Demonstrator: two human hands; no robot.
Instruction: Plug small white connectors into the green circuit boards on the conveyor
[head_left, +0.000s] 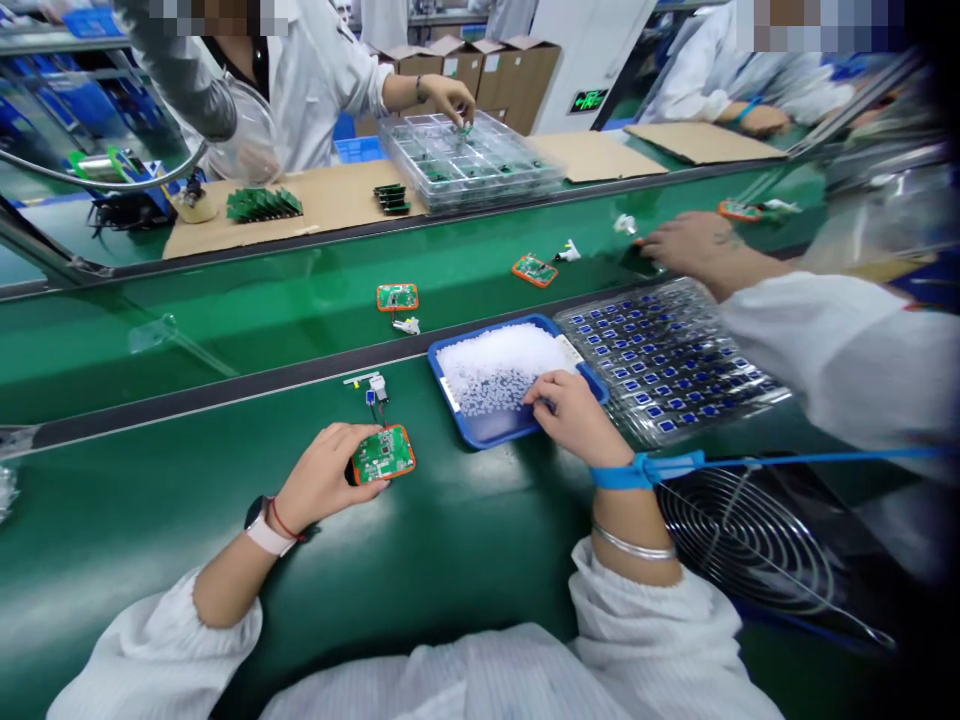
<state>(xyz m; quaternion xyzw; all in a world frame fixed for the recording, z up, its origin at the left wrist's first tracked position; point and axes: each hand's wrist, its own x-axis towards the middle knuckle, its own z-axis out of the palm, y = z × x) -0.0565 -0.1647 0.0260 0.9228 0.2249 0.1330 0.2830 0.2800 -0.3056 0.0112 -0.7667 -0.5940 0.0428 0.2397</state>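
My left hand (330, 468) grips a green circuit board in an orange frame (385, 453) by its left side, thumb below and fingers above. Wires run from the board's top to a white connector piece (378, 387) and a small blue part (370, 398) on the green bench. Over the right front of a blue tray (480, 442), my right hand (566, 410) has its thumb and index finger pinched together. Whatever sits between those fingertips is too small to make out. Many tiny translucent white pieces (502, 355) fill the tray, heaped at its back.
Clear blister trays with blue parts (667, 365) lie right of the blue tray. Framed boards (397, 297) rest on the green belt (300, 310). A co-worker's arm (705, 250) reaches in from the right. A fan guard (742, 540) stands near my right forearm.
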